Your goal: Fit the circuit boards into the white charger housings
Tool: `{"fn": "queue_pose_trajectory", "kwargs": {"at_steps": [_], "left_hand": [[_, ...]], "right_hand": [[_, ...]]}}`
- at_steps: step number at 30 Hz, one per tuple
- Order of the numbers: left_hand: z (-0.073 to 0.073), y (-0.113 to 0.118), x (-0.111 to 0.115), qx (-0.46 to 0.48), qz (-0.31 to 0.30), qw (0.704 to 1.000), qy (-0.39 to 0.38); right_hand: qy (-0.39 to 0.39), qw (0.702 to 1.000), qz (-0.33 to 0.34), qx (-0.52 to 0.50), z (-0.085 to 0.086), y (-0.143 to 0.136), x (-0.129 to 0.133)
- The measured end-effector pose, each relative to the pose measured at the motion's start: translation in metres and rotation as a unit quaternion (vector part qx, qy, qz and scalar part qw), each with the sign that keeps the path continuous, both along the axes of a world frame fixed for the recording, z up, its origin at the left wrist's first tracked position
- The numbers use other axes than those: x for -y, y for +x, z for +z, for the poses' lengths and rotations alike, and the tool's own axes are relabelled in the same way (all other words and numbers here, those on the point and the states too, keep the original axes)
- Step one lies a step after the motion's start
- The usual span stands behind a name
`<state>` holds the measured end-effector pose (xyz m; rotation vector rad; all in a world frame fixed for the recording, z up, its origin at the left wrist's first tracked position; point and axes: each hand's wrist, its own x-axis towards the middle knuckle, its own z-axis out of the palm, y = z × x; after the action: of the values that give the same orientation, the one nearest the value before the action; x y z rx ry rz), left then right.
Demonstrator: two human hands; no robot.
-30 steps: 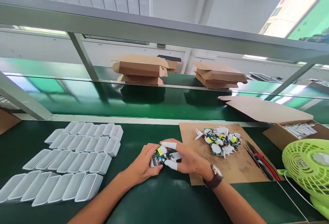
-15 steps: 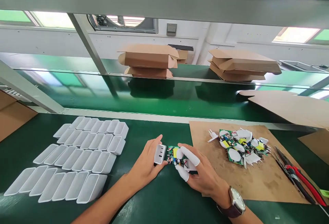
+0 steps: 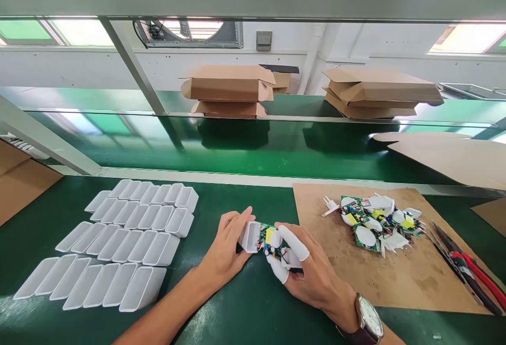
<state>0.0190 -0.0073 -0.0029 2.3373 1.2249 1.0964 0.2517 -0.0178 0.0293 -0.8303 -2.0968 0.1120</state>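
Green bench (image 3: 237, 318), glossy, stained brown sheet (image 3: 407, 287) on it. Behind the sheet: green shelf (image 3: 292, 160) with cardboard boxes (image 3: 227, 84), then white wall (image 3: 292, 44). Just left of the sheet, left hand (image 3: 221, 250) grips a white case (image 3: 249, 237), right hand (image 3: 318, 268) pinches a circuit board (image 3: 269, 237) at its open end. Far left of the sheet: rows of tubs (image 3: 114, 242). Can't tell how far the board is inserted; right fingers (image 3: 294, 242) partly hide it. Heap of parts (image 3: 377, 221) on sheet overlaps, uncountable. Pliers (image 3: 476, 276) along sheet's right edge, handle cut off.

Held box-shaped plastic casing (image 3: 249, 238): plain white. Held component-studded circuit board (image 3: 270, 238): green, yellow, white. Tubular finger covers (image 3: 294, 243): white. Flat paper sheet (image 3: 381, 284): brown, darker blotches.
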Motion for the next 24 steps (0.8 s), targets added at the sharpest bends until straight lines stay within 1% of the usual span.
{"fn": "queue_pose_trajectory", "kwargs": {"at_steps": [3, 8, 12, 18, 24], "left_hand": [[-0.001, -0.001, 0.0, -0.011, 0.005, 1.0, 0.006], [-0.001, -0.001, -0.002, -0.022, 0.018, 0.999, 0.029], [0.0, 0.0, -0.002, -0.026, 0.007, 0.999, 0.04], [-0.001, 0.001, 0.0, -0.039, 0.0, 0.998, 0.039], [0.0, 0.002, -0.001, -0.044, -0.006, 0.998, 0.051]], "right_hand": [[0.01, 1.0, 0.013, 0.01, 0.001, -0.003, 0.001], [-0.005, 1.0, 0.007, 0.015, -0.007, -0.003, 0.001], [0.007, 1.0, 0.01, 0.027, -0.012, -0.002, 0.001], [0.012, 0.998, -0.003, 0.056, -0.01, -0.002, 0.001], [0.025, 0.998, -0.002, 0.063, -0.008, -0.004, 0.0]]}}
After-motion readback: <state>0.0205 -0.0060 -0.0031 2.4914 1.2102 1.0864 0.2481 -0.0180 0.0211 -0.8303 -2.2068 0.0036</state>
